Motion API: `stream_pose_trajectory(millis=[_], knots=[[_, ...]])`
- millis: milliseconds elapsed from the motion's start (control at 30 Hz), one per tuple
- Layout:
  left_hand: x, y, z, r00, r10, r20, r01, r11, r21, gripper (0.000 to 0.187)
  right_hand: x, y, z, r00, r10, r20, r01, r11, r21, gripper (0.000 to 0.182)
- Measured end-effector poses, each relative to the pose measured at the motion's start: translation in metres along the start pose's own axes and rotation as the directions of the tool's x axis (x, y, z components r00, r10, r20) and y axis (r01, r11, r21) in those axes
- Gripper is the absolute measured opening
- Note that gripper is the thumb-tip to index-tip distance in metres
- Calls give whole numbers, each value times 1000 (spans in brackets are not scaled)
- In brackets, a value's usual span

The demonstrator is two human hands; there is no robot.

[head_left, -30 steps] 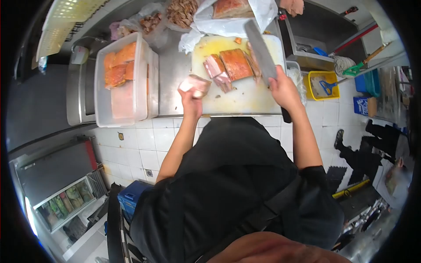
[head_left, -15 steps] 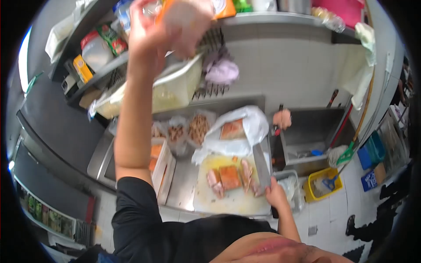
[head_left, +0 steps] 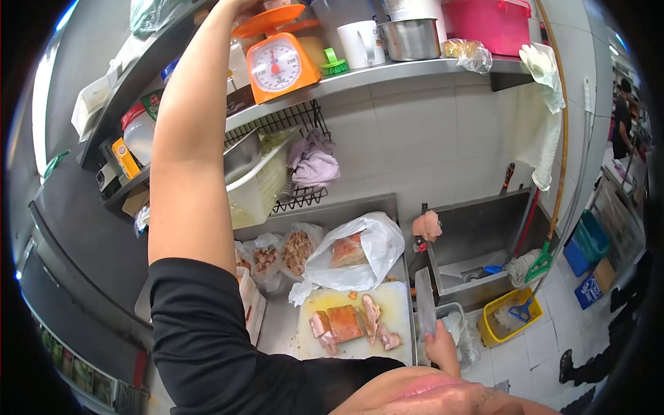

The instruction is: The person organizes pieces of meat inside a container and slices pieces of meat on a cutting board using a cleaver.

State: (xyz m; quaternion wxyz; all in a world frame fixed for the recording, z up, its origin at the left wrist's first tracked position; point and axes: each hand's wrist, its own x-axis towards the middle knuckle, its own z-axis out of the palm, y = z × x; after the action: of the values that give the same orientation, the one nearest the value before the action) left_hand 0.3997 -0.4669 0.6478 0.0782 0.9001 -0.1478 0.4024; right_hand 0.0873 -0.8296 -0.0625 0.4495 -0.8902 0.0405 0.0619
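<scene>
My left arm reaches up to the shelf, where my left hand [head_left: 238, 4] is mostly cut off by the top edge. It is beside the pan of an orange kitchen scale [head_left: 282, 66]; its fingers are hidden. Only the lower edge of something pale pink shows on the pan. Down at the right, my right hand [head_left: 443, 349] is closed round the handle of a broad-bladed knife [head_left: 426, 304], blade pointing away from me. Left of the knife, cut pieces of brown-skinned meat [head_left: 344, 324] lie on a yellowish-white cutting board [head_left: 315, 349].
A white plastic bag [head_left: 387, 243] with a larger meat piece lies behind the board, beside bags of chopped pieces [head_left: 297, 252]. A sink [head_left: 477, 270] and yellow bucket [head_left: 512, 332] are at the right. A mug [head_left: 356, 45] and steel pot [head_left: 413, 40] share the shelf.
My left hand has moved up to the scale with the blurred pale piece it held. The scale now shows clearly. My right hand still holds the knife, now more upright.
</scene>
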Motion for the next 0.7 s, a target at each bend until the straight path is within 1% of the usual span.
stream_pose_trajectory(millis=[33, 67, 133, 167, 233, 367, 433, 533, 567, 633, 667, 700], knots=[[1, -6, 2, 999, 45, -8, -45, 999, -5, 30, 0, 1, -2, 1000, 30, -7, -30, 999, -19, 36], [2, -11, 4, 999, 39, -3, -39, 999, 0, 30, 1, 3, -3, 1000, 30, 2, -30, 999, -20, 36], [0, -6, 4, 989, -136, 62, 127, 982, 137, 32, 4, 7, -5, 999, 33, 11, -33, 999, -22, 37], [-3, -4, 6, 989, -137, 60, 127, 982, 139, 32, 6, 6, -6, 999, 31, 12, -31, 999, -22, 37], [-17, 2, 11, 968, -248, 38, 250, 966, -69, 32, 8, 5, -7, 999, 30, 18, -30, 1000, -1, 37], [-33, 17, 7, 953, -299, 41, 300, 953, -34, 35, 13, 11, 2, 1000, -22, 22, 22, 1000, 4, 36], [-33, 18, 7, 933, -356, 52, 360, 927, -105, 38, 17, 17, 9, 998, -50, 34, 49, 998, 30, 36], [-47, 31, 3, 938, -345, 37, 347, 934, -84, 40, 11, 12, 10, 998, -41, 42, 41, 999, -2, 35], [-38, 19, 5, 937, -346, 38, 348, 934, -84, 40, 10, 12, 10, 998, -40, 43, 40, 999, -3, 35], [6, -34, 12, 952, -220, 213, 270, 930, -248, 42, 8, 14, 12, 998, -42, 44, 41, 999, 8, 35], [14, -41, 12, 952, -218, 213, 269, 930, -249, 42, 7, 12, 12, 998, -41, 43, 40, 999, 8, 35], [15, -43, 11, 946, -185, 267, 275, 893, -356, 41, 4, 10, 11, 999, -29, 44, 28, 1000, 10, 36]])
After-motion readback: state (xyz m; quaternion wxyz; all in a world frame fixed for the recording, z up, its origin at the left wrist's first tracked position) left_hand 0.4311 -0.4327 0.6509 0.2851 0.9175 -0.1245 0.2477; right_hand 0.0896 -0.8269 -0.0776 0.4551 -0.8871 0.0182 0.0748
